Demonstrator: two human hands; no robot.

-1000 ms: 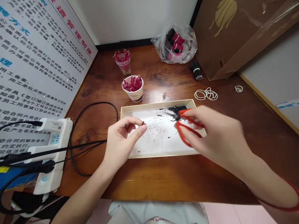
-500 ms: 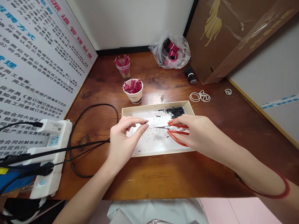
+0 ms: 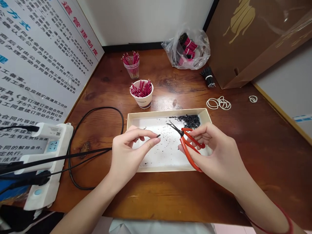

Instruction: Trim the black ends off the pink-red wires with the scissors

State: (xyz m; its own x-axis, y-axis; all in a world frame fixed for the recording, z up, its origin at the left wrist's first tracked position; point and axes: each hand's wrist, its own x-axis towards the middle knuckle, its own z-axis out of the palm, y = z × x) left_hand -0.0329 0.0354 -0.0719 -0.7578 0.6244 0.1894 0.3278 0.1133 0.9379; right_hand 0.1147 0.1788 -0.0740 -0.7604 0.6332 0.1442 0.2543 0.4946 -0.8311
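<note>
My left hand point(image 3: 134, 150) pinches a short black piece point(image 3: 158, 136) between thumb and forefinger, above the left part of a shallow cream box point(image 3: 168, 167). The piece looks like a bit of black tubing or wire. In my right hand point(image 3: 216, 156) is a pair of scissors point(image 3: 185, 138) with red looped handles, fingers through and around them. Their thin dark blades stand slightly apart, point up and left, and do not touch the black piece. Inside the box, a heap of black pieces point(image 3: 191, 121) lies at the far right corner, with tiny black scraps scattered over the white bottom.
Behind the box stand a paper cup point(image 3: 143, 101) and a clear plastic cup point(image 3: 133, 70) of dark pink sticks. A plastic bag point(image 3: 186, 48), a black bundle point(image 3: 208, 77) and rubber bands point(image 3: 219, 103) lie farther right. A power strip point(image 3: 55, 169) and looped black cable point(image 3: 70, 146) are left.
The scissors have turned from pointing left to pointing up and left, and their blades have parted. My left hand still pinches the black piece. The view has shifted slightly.
</note>
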